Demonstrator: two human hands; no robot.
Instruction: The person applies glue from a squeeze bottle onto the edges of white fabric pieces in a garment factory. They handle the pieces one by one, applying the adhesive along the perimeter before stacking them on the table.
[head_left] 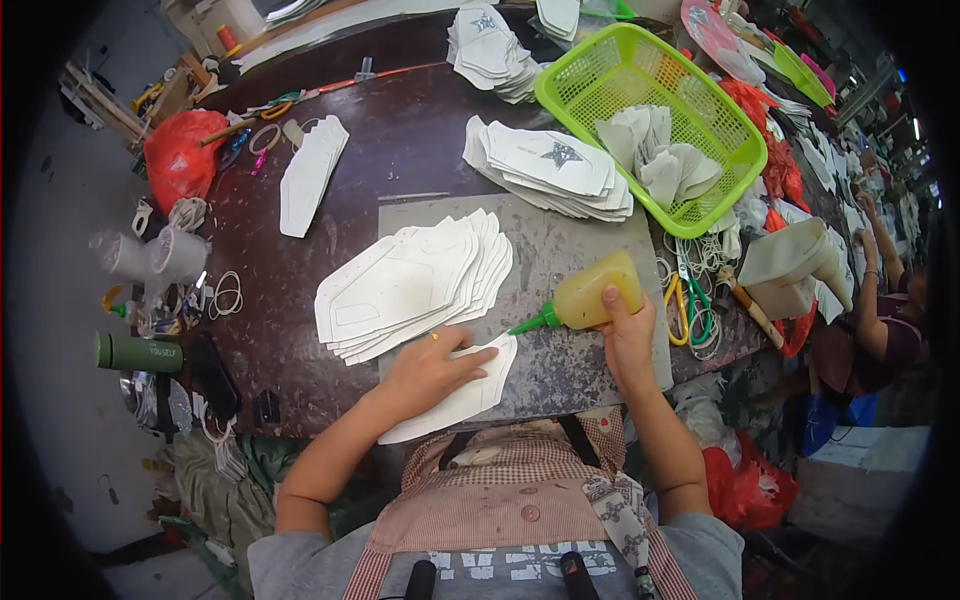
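My right hand (628, 338) is wrapped round a yellow squeeze bottle (600, 290) with a green nozzle. The bottle is tilted, its tip at the upper edge of a single white cut piece (470, 395). My left hand (432, 372) lies on that piece with its fingers stretched out, a ring on one of them. The piece rests at the near edge of a grey board (560, 370). Just beyond my left hand is a fanned stack of white cut pieces (400, 280) with outlines drawn on top. Whether liquid leaves the nozzle is too small to tell.
Star-printed pieces (560, 160) lie stacked beyond the board, beside a green basket (555, 95) holding white pieces. Scissors (690, 310) and a white plastic container (785, 265) are at right. A green flask (140, 351) and red bag (180, 155) are left. Another person (880, 310) works far right.
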